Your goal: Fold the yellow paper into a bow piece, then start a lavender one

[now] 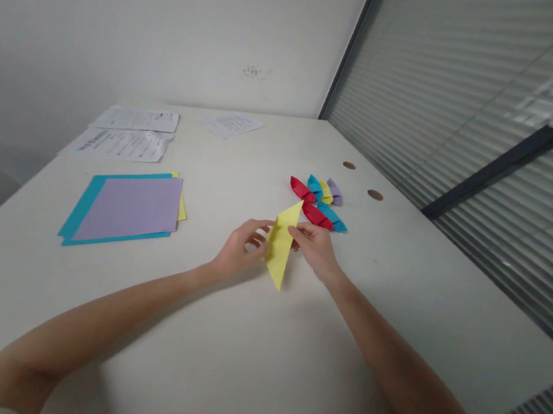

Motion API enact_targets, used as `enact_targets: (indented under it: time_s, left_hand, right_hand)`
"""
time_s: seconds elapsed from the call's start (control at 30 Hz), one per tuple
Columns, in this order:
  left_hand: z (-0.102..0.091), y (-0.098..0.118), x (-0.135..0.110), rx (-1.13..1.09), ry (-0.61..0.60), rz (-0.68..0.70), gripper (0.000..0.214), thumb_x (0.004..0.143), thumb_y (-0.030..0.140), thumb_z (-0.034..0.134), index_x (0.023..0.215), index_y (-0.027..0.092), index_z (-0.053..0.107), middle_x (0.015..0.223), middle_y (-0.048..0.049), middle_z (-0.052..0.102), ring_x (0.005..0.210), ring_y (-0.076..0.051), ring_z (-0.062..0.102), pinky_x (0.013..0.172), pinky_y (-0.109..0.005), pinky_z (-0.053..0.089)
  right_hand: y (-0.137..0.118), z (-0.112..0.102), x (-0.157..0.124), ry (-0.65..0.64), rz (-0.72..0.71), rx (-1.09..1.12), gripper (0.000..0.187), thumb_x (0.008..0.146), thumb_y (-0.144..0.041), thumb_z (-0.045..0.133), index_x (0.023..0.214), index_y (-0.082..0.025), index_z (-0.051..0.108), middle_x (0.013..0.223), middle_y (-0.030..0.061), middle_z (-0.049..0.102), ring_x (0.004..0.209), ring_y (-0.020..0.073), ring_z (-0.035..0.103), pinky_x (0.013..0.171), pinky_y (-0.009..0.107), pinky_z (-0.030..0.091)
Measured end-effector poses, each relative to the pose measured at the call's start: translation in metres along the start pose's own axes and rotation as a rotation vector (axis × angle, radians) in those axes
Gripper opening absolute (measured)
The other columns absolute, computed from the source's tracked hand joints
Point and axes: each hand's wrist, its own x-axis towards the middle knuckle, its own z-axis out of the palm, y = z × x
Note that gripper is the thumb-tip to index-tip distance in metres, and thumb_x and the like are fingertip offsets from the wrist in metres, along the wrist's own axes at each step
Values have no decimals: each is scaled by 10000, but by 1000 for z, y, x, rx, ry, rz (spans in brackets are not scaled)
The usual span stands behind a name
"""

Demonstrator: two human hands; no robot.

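Observation:
A folded sheet of yellow paper (280,244) with pointed top and bottom ends is held up between my two hands, tilted above the white table. My left hand (245,247) grips its left edge, fingers curled behind and thumb in front. On the right edge, my right hand (316,247) pinches the paper between thumb and fingers. Just beyond my right hand lies a cluster of folded paper pieces: a red one (318,216), a blue one (332,217), a yellow one (325,191) and a purple one (335,191), among others.
To the left, a purple sheet (135,210) lies on a larger blue sheet (79,213), with yellow paper (183,207) showing at the side. Printed pages (123,142) are at the far left. Two round holes (375,195) mark the table's right side, beside window blinds (470,110).

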Motion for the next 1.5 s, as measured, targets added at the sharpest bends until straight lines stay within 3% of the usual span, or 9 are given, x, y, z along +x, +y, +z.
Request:
enact_targets:
  time_s: [0.13,0.3,0.43,0.6,0.83,0.93,1.03,1.23,1.5]
  left_hand:
    - [0,-6,3,-142,66,-61,409,800,196,548,1209,211,535,1178,-71,592,813,-117,629,706,-254,515]
    - [2,-3,2,9,14,-138,177,778,313,625,874,169,658,922,-58,631,781,-150,595,658,-254,473]
    - [5,3,-2,44,-25,-223,370,699,455,743,880,185,568,719,31,549,567,-92,467,510,-212,368]
    - [6,2,-2,71,-21,-215,438,674,470,769,846,200,470,621,83,449,513,-67,362,466,-190,271]
    - [4,0,1,-205,-72,-268,463,694,431,772,947,213,452,826,33,567,603,-79,533,518,-198,401]
    - [4,0,2,-345,-75,-275,514,705,398,777,1065,235,449,960,-1,584,747,-123,617,635,-252,499]
    - [4,1,2,-452,-99,-328,597,720,370,775,1190,277,419,964,0,570,817,-158,641,707,-325,548]
    - [5,5,2,-415,-92,-378,675,761,443,737,1308,292,372,974,-17,553,826,-163,641,694,-338,568]
    - [7,3,3,-457,-78,-431,642,734,515,742,1243,245,459,942,-27,592,761,-154,632,636,-309,544]
  right_hand:
    - [5,-1,1,-22,103,180,353,639,-489,781,722,-162,679,684,35,682,565,129,585,539,270,455]
    - [7,7,-4,-150,156,275,361,651,-460,791,824,-157,701,788,40,706,685,144,636,629,274,513]
    - [6,15,-10,-178,180,282,385,588,-456,834,807,-177,684,813,15,690,723,133,632,639,258,519]
    - [9,19,-12,-212,214,314,391,546,-447,860,695,-173,624,703,-24,645,653,101,599,623,240,498]
    - [17,15,-8,-241,170,337,417,547,-499,850,655,-172,615,678,-12,647,647,112,591,669,271,490]
    - [21,12,-6,-251,142,318,418,575,-525,830,652,-173,618,674,-9,641,633,108,568,650,266,466]
    - [23,11,-5,-247,127,278,426,584,-552,814,649,-176,623,649,-16,614,621,112,548,636,269,446]
    - [19,13,-8,-250,84,167,429,588,-554,806,596,-177,602,602,-25,581,587,105,495,593,258,382]
    - [10,13,-10,-271,36,152,422,561,-526,830,615,-185,588,624,-35,567,617,110,508,627,264,401]
